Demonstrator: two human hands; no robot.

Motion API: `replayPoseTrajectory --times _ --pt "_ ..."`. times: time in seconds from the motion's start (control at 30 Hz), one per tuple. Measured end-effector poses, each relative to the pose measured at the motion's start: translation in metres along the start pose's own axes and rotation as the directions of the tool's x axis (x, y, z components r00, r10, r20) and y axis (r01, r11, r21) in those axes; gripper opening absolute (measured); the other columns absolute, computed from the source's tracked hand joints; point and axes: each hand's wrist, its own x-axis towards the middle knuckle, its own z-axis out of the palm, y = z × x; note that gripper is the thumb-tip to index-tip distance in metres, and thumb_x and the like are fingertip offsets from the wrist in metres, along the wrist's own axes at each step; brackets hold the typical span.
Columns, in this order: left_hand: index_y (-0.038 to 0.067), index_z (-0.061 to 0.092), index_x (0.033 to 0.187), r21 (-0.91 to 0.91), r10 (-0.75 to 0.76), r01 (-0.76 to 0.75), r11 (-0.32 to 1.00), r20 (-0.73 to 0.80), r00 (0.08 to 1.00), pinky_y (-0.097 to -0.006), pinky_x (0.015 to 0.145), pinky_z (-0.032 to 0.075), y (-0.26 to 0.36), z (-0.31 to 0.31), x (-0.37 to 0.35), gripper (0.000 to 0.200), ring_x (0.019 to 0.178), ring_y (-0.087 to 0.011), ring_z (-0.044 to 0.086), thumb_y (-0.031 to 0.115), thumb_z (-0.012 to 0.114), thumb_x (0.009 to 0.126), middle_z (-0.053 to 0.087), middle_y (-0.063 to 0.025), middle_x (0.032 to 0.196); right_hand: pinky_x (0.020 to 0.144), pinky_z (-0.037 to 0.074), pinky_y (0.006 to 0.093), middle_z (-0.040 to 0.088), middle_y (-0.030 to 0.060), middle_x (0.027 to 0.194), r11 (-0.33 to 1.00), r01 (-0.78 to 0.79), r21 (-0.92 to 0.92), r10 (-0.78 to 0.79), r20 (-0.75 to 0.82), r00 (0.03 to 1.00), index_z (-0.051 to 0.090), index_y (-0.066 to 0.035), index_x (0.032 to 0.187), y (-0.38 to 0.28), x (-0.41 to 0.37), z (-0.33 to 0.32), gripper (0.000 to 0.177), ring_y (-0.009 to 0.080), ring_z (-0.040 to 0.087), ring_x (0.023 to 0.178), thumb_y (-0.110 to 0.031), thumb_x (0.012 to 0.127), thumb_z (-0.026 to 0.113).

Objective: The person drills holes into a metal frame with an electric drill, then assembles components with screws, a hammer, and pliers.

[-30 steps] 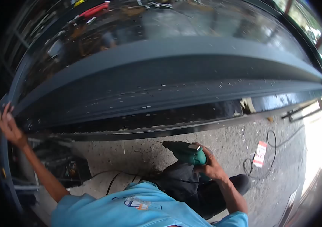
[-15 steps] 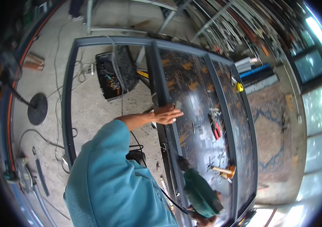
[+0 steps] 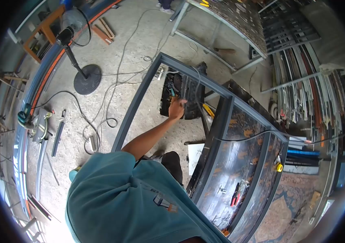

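A person in a teal shirt stretches the left hand (image 3: 176, 108) to the near edge of a black tool crate (image 3: 186, 87). The fingers (image 3: 179, 102) are loosely curled against its rim, and whether they grip anything cannot be told. The right hand is out of view.

Bare concrete floor (image 3: 99, 52) spreads below and to the left of the fingers, strewn with looping cables (image 3: 109, 117). Racks of long metal profiles (image 3: 302, 85) line the workshop wall well to their right. A large grey metal frame (image 3: 138, 101) encloses the crate and the fingers. Its open bay passes just left of them, and its dark glossy panel (image 3: 237, 162) lies to their lower right on the table. A standing fan (image 3: 86, 79) sits on its round base well to the left of the fingers.

The crate is crammed with tools too small to tell apart. On the panel, well away from the fingers, lie red-handled pliers (image 3: 236, 198) and a yellow tape measure (image 3: 278, 167).
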Motion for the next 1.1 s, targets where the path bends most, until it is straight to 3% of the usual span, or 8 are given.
replayPoseTrajectory --times 0.1,0.57,0.7,0.87,0.93,0.97,1.0,1.1 --pt "0.006 0.070 0.096 -0.307 -0.575 0.628 0.715 0.251 0.778 -0.0361 0.059 0.054 -0.060 -0.016 0.003 0.022 0.074 -0.0215 0.065 0.019 0.055 0.089 0.064 -0.0136 0.096 0.081 0.045 0.0440 0.057 0.0185 0.108 0.996 -0.087 0.005 0.087 0.052 0.995 0.038 -0.032 0.142 -0.067 0.050 0.116 0.076 0.0317 0.055 0.091 0.007 0.079 0.051" --pt "0.002 0.056 0.124 -0.736 -0.742 0.621 0.271 0.251 0.622 -0.0345 0.075 0.056 -0.129 0.021 0.152 0.072 0.077 -0.0221 0.065 0.064 0.043 0.089 0.057 -0.0153 0.115 0.081 0.047 0.0428 0.060 0.0167 0.101 0.221 0.394 0.892 -0.018 -0.400 0.916 0.036 -0.038 0.140 -0.650 0.366 0.169 0.070 0.0298 0.059 0.084 -0.001 0.083 0.053" --pt "-0.002 0.041 0.135 -0.903 -0.490 0.358 0.237 0.207 0.847 -0.0382 0.093 0.047 -0.142 0.044 0.191 0.099 0.104 -0.0247 0.058 0.080 0.040 0.078 0.056 -0.0127 0.113 0.081 0.047 0.0421 0.062 0.0157 0.096 0.055 0.440 0.896 -0.062 -0.437 0.898 0.037 -0.039 0.140 -0.723 0.398 0.136 0.068 0.0295 0.061 0.089 -0.004 0.085 0.054" --pt "-0.005 0.046 0.129 -0.744 -0.414 0.577 -0.336 0.667 0.619 -0.0425 0.094 0.045 -0.141 0.045 0.206 0.120 0.104 -0.0303 0.059 0.092 0.039 0.061 0.060 -0.0168 0.117 0.079 0.047 0.0378 0.062 0.0082 0.085 -0.131 0.497 0.858 -0.406 -0.504 0.762 0.038 -0.043 0.139 -0.757 0.414 0.090 0.066 0.0236 0.063 0.086 -0.006 0.086 0.052" --pt "0.001 0.049 0.127 -0.552 0.013 0.522 -0.651 0.679 0.734 -0.0393 0.091 0.048 -0.161 0.056 0.210 0.100 0.101 -0.0274 0.060 0.083 0.041 0.071 0.061 -0.0134 0.114 0.080 0.047 0.0372 0.062 0.0078 0.083 -0.143 0.500 0.854 -0.444 -0.506 0.739 0.038 -0.043 0.138 -0.769 0.420 0.091 0.064 0.0227 0.064 0.087 -0.008 0.087 0.051" --pt "0.004 0.050 0.127 -0.704 -0.512 0.572 -0.421 0.705 0.491 -0.0378 0.089 0.049 -0.157 0.052 0.203 0.087 0.101 -0.0260 0.060 0.076 0.045 0.079 0.062 -0.0122 0.113 0.080 0.047 0.0371 0.062 0.0079 0.082 -0.165 0.533 0.830 -0.336 -0.555 0.761 0.040 -0.042 0.137 -0.776 0.408 0.084 0.062 0.0234 0.064 0.087 -0.009 0.087 0.052" --pt "0.004 0.050 0.127 -0.697 -0.520 0.582 -0.420 0.710 0.475 -0.0378 0.089 0.049 -0.180 0.063 0.194 0.087 0.101 -0.0260 0.060 0.076 0.045 0.079 0.062 -0.0122 0.113 0.080 0.047 0.0371 0.062 0.0079 0.082 -0.169 0.571 0.803 -0.214 -0.596 0.774 0.041 -0.041 0.136 -0.780 0.404 0.079 0.060 0.0241 0.064 0.086 -0.010 0.087 0.053" --pt "0.007 0.050 0.127 -0.659 0.258 0.561 -0.502 0.504 0.824 -0.0344 0.085 0.051 -0.226 0.085 0.175 0.061 0.100 -0.0240 0.060 0.055 0.050 0.091 0.061 -0.0112 0.113 0.081 0.048 0.0381 0.065 0.0108 0.086 -0.287 0.432 0.855 -0.350 -0.513 0.784 0.042 -0.034 0.137 -0.768 0.395 0.075 0.061 0.0270 0.065 0.086 -0.012 0.083 0.060"
